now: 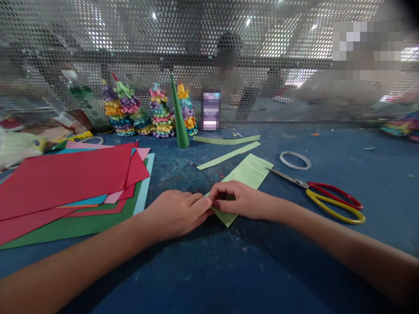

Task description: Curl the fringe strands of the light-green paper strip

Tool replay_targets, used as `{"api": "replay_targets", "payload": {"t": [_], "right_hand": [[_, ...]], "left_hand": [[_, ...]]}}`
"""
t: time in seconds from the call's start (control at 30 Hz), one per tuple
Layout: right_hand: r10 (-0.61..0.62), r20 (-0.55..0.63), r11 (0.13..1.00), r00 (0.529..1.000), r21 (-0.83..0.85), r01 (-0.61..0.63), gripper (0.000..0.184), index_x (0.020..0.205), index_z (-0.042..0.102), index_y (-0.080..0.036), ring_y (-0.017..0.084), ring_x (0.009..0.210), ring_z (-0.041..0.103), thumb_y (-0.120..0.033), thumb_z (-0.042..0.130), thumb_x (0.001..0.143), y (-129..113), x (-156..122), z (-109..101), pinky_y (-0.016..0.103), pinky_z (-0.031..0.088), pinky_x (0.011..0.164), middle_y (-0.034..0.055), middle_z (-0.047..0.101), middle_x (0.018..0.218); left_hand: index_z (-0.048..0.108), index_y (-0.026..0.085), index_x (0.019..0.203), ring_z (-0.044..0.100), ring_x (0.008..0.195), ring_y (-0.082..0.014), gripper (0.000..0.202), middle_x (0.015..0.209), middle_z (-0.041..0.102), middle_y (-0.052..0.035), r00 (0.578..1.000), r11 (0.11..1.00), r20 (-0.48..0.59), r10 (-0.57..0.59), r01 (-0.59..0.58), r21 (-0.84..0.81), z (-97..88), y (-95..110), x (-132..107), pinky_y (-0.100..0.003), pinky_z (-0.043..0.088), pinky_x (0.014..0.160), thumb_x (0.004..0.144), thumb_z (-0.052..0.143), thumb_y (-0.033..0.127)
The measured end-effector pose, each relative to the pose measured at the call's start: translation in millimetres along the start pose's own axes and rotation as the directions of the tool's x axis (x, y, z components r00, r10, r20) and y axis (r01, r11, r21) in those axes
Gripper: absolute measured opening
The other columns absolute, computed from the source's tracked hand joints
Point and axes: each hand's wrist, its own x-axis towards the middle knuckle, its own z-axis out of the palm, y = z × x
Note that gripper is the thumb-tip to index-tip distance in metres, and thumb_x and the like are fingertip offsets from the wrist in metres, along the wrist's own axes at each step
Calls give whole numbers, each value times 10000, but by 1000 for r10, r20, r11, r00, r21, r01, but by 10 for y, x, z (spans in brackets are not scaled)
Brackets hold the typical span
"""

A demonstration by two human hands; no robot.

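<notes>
A pale green paper sheet [244, 181], cut into a short fringe along its far end, lies flat under the person's fingers, with its lower tip poking out just below them. Its long axis runs diagonally from that tip up and to the right, so the fringed end points away from the person, toward the far right.

The right hand [240, 201] curls over the sheet, its fingers bunched and bent down, apparently pinching the paper, though the thumb is hidden. The left hand [173, 213] comes in from the other side with its fingers pressed together. Its fingertips [203, 206] meet the right fingers at the sheet's left edge, but whether they grip it cannot be told.

The narrow fringe strips are the weak point: an uneven pull between the hands could tear one or skew the sheet. Just beyond the fingers, the steel blades of the red-and-yellow-handled scissors [330, 203] lie by the fringe's right corner, where a sideways slide could snag the paper.

Farther ahead of the fingers lie two loose pale green paper strips [227, 152] and a tall green paper cone [179, 117]. To the left of the left hand sits a stack of red, green and blue paper sheets [65, 179], all on a scuffed blue table [262, 279].
</notes>
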Motion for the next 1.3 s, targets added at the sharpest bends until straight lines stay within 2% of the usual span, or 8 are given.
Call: {"api": "replay_targets", "payload": {"t": [0.33,0.53,0.8,1.13,1.3], "right_hand": [[53,-21,997,998,50,-52,59,839,551,-183,101,668,482,-188,493,835,-3,8,54,215,382,578,-19,553,738],[46,-44,998,998,44,-44,77,857,546,-188,109,696,493,-262,532,839,15,3,52,223,390,598,-18,548,759],[19,-70,999,997,31,-17,153,926,532,-199,108,672,494,-339,530,864,31,-1,63,226,391,585,-23,540,747],[20,-92,998,996,67,-14,84,883,541,-195,84,628,444,-271,505,878,38,14,76,205,352,539,-38,506,715],[23,-89,997,996,78,-16,105,899,558,-188,88,647,462,-276,503,881,35,22,87,210,361,554,-24,534,736]], "left_hand": [[495,171,939,614,588,-159,131,776,652,2,998,1000,64,-26,27,-15,24,-11,-27,-266,402,471,910,391,246],[522,170,907,628,604,-156,185,749,655,5,999,999,27,-42,42,-33,-6,-2,-18,-273,407,485,926,352,240],[520,180,814,590,493,-149,205,602,600,24,997,998,-31,-69,69,-2,5,-10,-13,-263,336,432,922,364,257],[493,172,916,594,488,-158,177,616,619,17,987,988,38,-154,154,5,-14,1,2,-246,354,427,925,359,288],[483,167,895,588,481,-146,175,614,621,9,989,989,28,-145,144,13,-5,-3,-3,-233,365,421,923,350,277]]}}
